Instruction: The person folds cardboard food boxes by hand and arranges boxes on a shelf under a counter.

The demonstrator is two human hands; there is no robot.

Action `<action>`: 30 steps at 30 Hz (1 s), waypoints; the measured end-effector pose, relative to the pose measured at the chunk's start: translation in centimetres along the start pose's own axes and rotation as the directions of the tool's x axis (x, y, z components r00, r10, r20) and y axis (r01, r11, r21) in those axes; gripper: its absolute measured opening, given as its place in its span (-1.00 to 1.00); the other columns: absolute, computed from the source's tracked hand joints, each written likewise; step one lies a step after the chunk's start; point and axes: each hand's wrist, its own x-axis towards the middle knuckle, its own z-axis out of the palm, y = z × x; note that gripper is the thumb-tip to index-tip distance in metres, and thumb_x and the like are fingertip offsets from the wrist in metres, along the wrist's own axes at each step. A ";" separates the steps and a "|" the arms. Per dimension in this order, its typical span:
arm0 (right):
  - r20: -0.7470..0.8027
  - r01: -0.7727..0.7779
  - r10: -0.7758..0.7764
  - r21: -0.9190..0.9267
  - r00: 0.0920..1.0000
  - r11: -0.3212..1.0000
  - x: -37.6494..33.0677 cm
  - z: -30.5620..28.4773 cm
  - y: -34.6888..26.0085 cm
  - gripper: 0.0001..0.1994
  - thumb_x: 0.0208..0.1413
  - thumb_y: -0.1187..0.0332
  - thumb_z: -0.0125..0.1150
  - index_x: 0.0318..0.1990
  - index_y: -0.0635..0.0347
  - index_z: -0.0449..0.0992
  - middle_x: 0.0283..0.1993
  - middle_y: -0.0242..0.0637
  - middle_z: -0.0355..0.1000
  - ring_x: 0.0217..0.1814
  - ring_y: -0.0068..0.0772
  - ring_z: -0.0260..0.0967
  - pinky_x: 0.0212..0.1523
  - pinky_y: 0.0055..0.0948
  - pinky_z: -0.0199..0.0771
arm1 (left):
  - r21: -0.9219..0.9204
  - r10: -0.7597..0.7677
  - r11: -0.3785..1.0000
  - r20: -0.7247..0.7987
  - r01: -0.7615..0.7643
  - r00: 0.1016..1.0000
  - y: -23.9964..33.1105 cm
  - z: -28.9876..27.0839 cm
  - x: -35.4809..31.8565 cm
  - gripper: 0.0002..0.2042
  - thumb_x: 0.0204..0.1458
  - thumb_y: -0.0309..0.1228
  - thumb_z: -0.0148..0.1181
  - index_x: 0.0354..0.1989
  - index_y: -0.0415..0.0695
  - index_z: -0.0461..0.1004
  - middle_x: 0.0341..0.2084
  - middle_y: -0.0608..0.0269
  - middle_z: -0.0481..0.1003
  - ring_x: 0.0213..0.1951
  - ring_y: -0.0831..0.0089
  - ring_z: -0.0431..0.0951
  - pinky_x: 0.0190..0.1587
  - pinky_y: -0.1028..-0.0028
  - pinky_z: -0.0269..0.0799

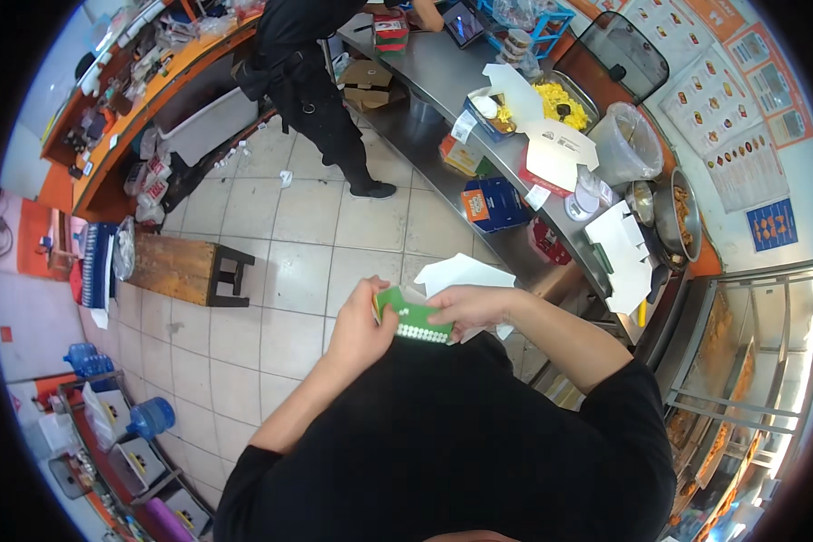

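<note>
head view: the person is standing over a tiled floor (271, 271), holding a small green card (413, 320) with a white dotted edge close to the chest, in front of a black top. the left hand (359, 330) is curling around the card's left end, fingers closed on it, thumb lying toward the top. the right hand (468, 307) is pinching the card's right end, fingers folded shut over the upper edge; how the fingertips are lying beneath it, i cannot tell. behind the hands, a white folded paper box (465, 273) is showing, seemingly tucked under the right hand, though contact is hidden. to the right, a curved steel counter (443, 81) is carrying an open box of yellow food (560, 104), flat white box blanks (625, 253), a clear plastic tub (625, 144) and a metal bowl (677, 212). a blue carton (492, 203) is sitting on the shelf below. another person in dark clothes (312, 81) is working further along the counter. a wooden bench (190, 268) is standing at the left, blue water jugs (149, 417) near the lower left. judgement: the card is being handled two-handed; doing it well is likely meaning keeping both pinches near the ends, holding it flat and level, and not letting the paper box slip.
</note>
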 end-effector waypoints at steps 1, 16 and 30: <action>0.022 -0.004 0.006 -0.121 1.000 0.993 0.3 -0.2 -0.7 -0.75 0.45 0.25 -0.05 -0.09 0.22 0.50 -0.25 -0.47 0.44 -0.31 -0.64 0.42 -0.33 -0.54 0.51 | 0.087 -0.047 0.995 -0.016 0.049 0.999 0.2 -0.1 0.3 -0.69 0.12 -0.51 0.17 0.02 -0.30 0.32 -0.02 -0.33 0.49 0.03 -0.27 0.52 0.11 0.13 0.47; 0.093 0.163 -0.987 -0.984 0.128 -0.071 -12.6 -8.3 -5.9 -0.82 0.01 0.40 0.42 -0.20 0.16 0.65 -0.38 -0.26 0.39 -0.34 -0.15 0.40 -0.27 -0.21 0.47 | -0.197 -0.158 0.925 0.583 0.327 0.797 2.2 2.3 13.4 -0.75 0.28 -0.28 0.18 -0.13 -0.25 0.55 -0.44 0.29 0.53 -0.30 0.61 0.43 -0.18 0.45 0.41; -0.348 0.284 -0.780 -0.791 0.520 0.542 -9.9 -18.0 -7.2 -0.73 0.16 0.32 0.31 0.00 0.17 0.60 -0.38 -0.13 0.45 -0.40 -0.08 0.46 -0.31 -0.31 0.50 | -0.042 -0.236 0.945 0.599 0.324 0.765 6.9 7.1 26.1 -0.80 0.21 -0.32 0.21 -0.30 -0.24 0.53 -0.51 0.15 0.49 -0.42 0.42 0.46 -0.31 0.36 0.37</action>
